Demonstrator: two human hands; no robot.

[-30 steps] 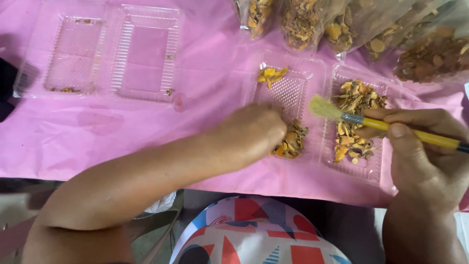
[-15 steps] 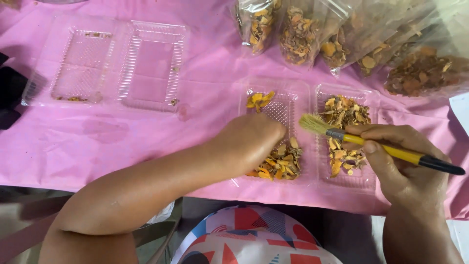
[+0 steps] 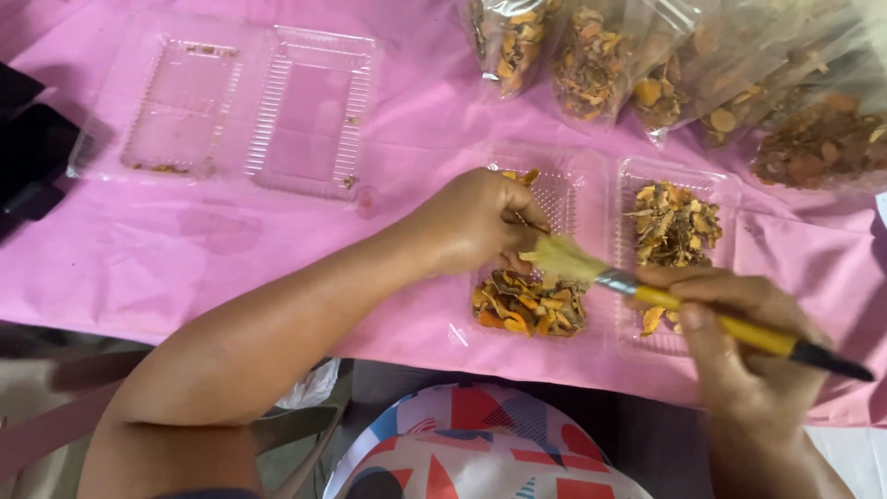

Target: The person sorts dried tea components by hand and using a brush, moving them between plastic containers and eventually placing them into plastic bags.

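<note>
My left hand is closed over the left half of a clear hinged plastic tray, its fingers pinching a small dried piece that is mostly hidden. My right hand grips a yellow-handled paintbrush; its pale bristles touch the fingertips of the left hand. Below the left hand lies a heap of orange-yellow dried slices in the tray's left half. More dried slices fill the right half.
A second open clear tray, nearly bare with a few crumbs, sits at the far left on the pink cloth. Clear bags of dried slices line the far edge. A dark object lies at the left edge.
The brush tip has moved left from the right compartment to my left hand's fingertips. My left hand has lifted off the heap of slices, which now shows below it.
</note>
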